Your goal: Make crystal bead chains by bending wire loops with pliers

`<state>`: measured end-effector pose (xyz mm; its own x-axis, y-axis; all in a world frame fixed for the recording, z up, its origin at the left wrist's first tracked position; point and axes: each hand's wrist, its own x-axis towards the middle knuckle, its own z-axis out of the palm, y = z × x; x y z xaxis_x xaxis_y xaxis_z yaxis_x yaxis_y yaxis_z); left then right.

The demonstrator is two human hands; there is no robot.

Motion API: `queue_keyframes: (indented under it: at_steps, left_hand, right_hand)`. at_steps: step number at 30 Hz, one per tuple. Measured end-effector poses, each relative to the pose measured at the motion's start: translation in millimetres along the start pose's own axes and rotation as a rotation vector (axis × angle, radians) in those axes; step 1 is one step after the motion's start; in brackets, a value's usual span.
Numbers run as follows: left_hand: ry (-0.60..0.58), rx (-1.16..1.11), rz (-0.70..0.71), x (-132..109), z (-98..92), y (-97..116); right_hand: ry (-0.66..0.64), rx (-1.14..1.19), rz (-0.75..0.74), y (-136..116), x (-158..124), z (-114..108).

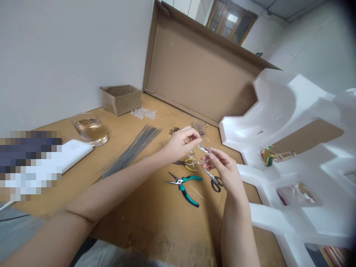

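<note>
Between my hands, above the table, is a thin wire strung with clear beads. My left hand is closed in a pinch at the upper end of this beaded wire. Thumb and fingers of my right hand grip its other side, partly covering it. Below lie pliers with teal handles, jaws apart. Yellow-handled pliers rest just under the beads. Black-handled scissors lie beneath my right hand, partly hidden. A bundle of straight grey wires is left of my left hand.
Clear beads are piled beside a small cardboard box. Small metal pieces lie behind my hands. A glass of liquid and a white power bank stand left. White foam packaging borders the right; a cardboard panel the back.
</note>
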<state>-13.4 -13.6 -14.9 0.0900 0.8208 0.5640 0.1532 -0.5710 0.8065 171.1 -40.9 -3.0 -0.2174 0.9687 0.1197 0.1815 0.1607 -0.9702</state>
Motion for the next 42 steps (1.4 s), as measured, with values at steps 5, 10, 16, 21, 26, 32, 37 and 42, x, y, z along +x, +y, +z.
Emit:
queue_keyframes:
  at_steps: [5, 10, 16, 21, 26, 32, 37, 42]
  left_hand:
    - [0.004, 0.008, 0.023, -1.1, 0.0, 3.7]
    - [-0.010, -0.021, -0.023, -0.8, -0.4, 6.6]
    - [-0.002, -0.025, -0.024, -0.9, -0.4, 8.3]
    - [0.000, -0.009, -0.014, -0.5, -0.8, 7.3]
    - [-0.002, 0.005, -0.015, -0.5, -1.4, 6.7]
    - [0.000, 0.003, -0.027, -0.6, -0.7, 5.4]
    - [0.004, -0.011, -0.039, -0.4, -0.7, 7.2]
    - [-0.011, -0.025, -0.063, -1.0, -1.4, 10.5]
  right_hand:
    - [0.001, -0.016, -0.007, 1.2, -0.1, -0.5]
    - [-0.013, -0.018, 0.009, -0.4, 0.0, -0.2]
    - [-0.018, -0.030, 0.015, -1.5, -0.1, -0.1]
    - [-0.014, -0.037, 0.014, -1.5, -0.4, -0.3]
    - [0.011, -0.034, 0.002, -0.4, 0.0, -0.8]
    - [0.013, -0.032, -0.006, 0.7, 0.3, -1.5]
    - [0.009, -0.029, -0.005, 0.1, 0.2, -1.2]
    - [0.008, -0.022, -0.001, 0.3, 0.3, -1.1]
